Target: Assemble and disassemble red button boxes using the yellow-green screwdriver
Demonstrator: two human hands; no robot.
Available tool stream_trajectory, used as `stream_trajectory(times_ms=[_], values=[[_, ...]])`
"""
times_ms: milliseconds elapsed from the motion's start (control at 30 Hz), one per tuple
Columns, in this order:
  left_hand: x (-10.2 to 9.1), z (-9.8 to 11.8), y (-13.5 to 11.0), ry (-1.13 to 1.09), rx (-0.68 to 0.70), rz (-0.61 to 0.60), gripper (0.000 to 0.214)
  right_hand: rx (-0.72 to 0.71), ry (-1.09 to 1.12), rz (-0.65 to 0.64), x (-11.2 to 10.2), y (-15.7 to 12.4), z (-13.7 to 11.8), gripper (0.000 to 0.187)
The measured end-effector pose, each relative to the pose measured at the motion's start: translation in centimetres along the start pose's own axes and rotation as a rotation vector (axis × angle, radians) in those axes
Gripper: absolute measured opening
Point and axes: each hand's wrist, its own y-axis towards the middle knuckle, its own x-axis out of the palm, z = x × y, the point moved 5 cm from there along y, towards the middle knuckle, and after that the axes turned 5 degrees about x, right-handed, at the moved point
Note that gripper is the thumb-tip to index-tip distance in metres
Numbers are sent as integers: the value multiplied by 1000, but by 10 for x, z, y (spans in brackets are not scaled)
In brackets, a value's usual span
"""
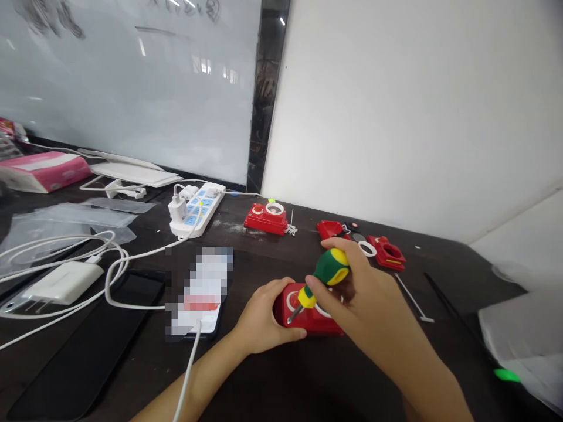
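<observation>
Red housing (314, 323) sits flat on the dark table (308, 381), directly under both hands. Left hand (264, 319) is closed around its left end, fingers curled over the edge, pinning it down. Right hand (358, 293) is clamped on the screwdriver (328, 271): fat green/yellow handle in the fingers, metal tip angled down-left onto the housing's top face beside a white-ringed round opening. Can't see a screw head; the tip and thumb cover that spot.

Progress, my read: mid-fastener. Housing looks like one closed block with the driver engaged. Can't tell which way it's turning or how many screws are left.

Materials: housing is glossy moulded plastic, boxy with rounded corners. Driver handle is stubby and bulbous and looks rubbery; short steel shank.

Out from the grip:
- Just beyond the right hand: a white ring (368, 248), a small red part (331, 228) and an open red shell (387, 252), hollow like a tray.
- Further back, beyond the left hand: a second red unit (266, 218), looks whole, white-rimmed round top.
- Right of the right hand: a thin metal rod (411, 299) lying flat.
- Left of the left hand: a phone (197, 293) on a white cable.
- Well off on that side: a power strip (197, 210) and a charger brick (65, 281).
</observation>
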Motion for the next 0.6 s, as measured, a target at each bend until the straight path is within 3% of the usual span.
stream_trajectory(times_ms=[200,400,600], values=[[-1,3,0,-25,4,8,79,-24,141,-83,3,0,-5,45],[-1,2,0,-29,1,8,75,-54,165,21,3,2,-5,34],[0,1,-1,-23,10,16,81,-117,209,-60,4,-3,-6,57]])
